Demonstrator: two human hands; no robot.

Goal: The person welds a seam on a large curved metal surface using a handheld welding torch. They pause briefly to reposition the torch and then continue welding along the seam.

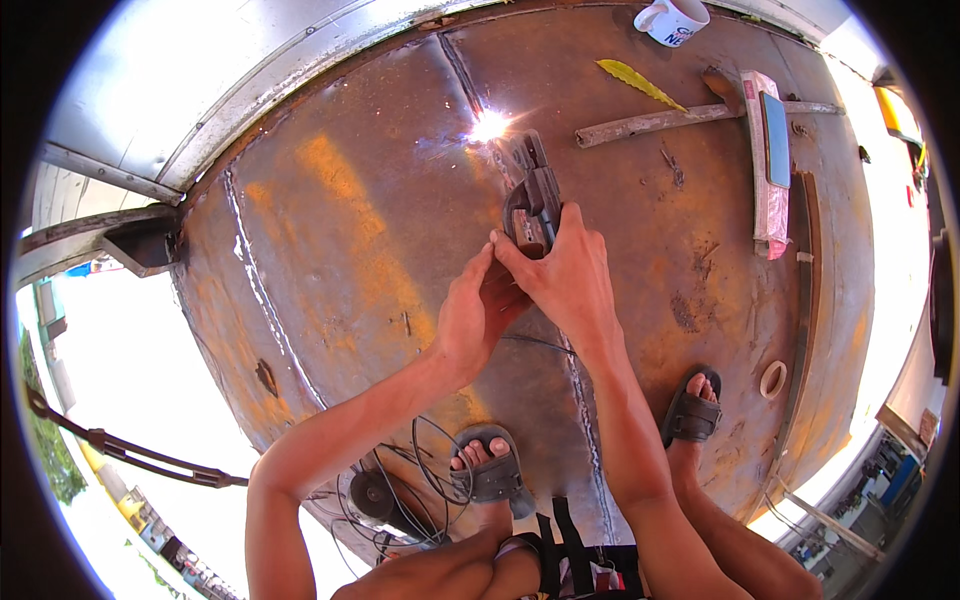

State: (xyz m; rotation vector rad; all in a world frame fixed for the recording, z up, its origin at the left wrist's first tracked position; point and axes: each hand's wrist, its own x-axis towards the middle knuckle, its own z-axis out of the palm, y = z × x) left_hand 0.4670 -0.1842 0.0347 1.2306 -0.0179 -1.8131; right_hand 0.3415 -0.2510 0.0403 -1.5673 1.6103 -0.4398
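Note:
My right hand (568, 285) grips a dark welding electrode holder (538, 200), thumb along its near end. My left hand (468, 318) closes in from the left against the right hand and the holder's handle; some of its fingers are hidden beneath. Just past the holder's far end burns a bright white welding arc (490, 126), whose glare hides the electrode tip. It sits on a seam (458, 70) that runs lengthwise across the rusty steel plate (370, 180). A thin cable (540, 342) shows beneath my hands.
At right, a blue-faced phone (774, 140) lies on a pink-and-white packet (770, 225), near a rough rod (660, 124) and yellow leaf (640, 84). A white mug (672, 22) stands far off. Near my sandalled feet (492, 470) are tangled cables (425, 470) and a tan ring (773, 379).

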